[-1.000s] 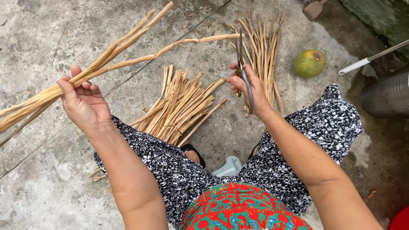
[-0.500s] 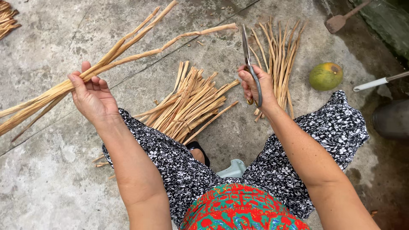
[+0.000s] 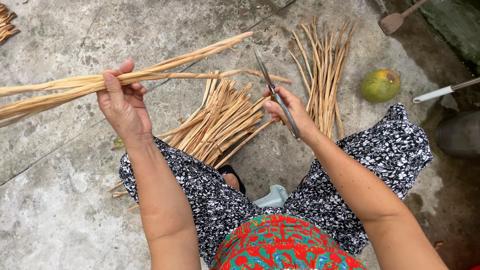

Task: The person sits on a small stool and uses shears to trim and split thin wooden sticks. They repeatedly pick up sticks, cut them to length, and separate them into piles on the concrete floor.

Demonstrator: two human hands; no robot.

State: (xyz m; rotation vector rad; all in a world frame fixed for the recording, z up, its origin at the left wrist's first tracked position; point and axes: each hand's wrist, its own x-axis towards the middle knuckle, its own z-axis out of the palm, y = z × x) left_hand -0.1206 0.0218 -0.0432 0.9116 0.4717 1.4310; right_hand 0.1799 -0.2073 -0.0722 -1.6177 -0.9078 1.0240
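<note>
At 10 o'clock, left hand (image 3: 121, 106) grips dried cane strips (image 3: 165, 70), right hand (image 3: 292, 111) clenches scissors (image 3: 274, 92) closed; trimming step, next needs blades opened onto strip ends.

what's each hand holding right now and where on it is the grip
The left hand grips a bundle of long dried strips partway along its length, both ends sticking out. The right hand holds scissors by the handles, blades pointing away.
</note>
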